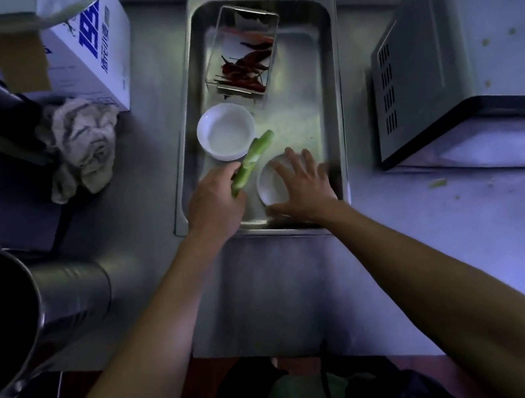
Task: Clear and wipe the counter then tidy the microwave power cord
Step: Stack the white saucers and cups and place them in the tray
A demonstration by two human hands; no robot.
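Note:
A steel tray [324,60] sits on the metal counter [261,285]. My left hand [214,196] grips a green vegetable stalk [253,160] above the tray's near end. My right hand [299,180] lies with spread fingers over a small white dish [269,185] in the tray's near corner. A second white dish [225,132] stands further back in the tray. Behind it is a small steel container of dried red chillies [244,59]. A crumpled grey rag [85,145] lies on the counter to the left. The microwave [459,54] stands at the right; its cord is not visible.
A white cardboard box with blue print [90,50] stands at the back left. A large steel pot [0,322] is at the near left. Small green scraps [437,183] lie on the counter in front of the microwave.

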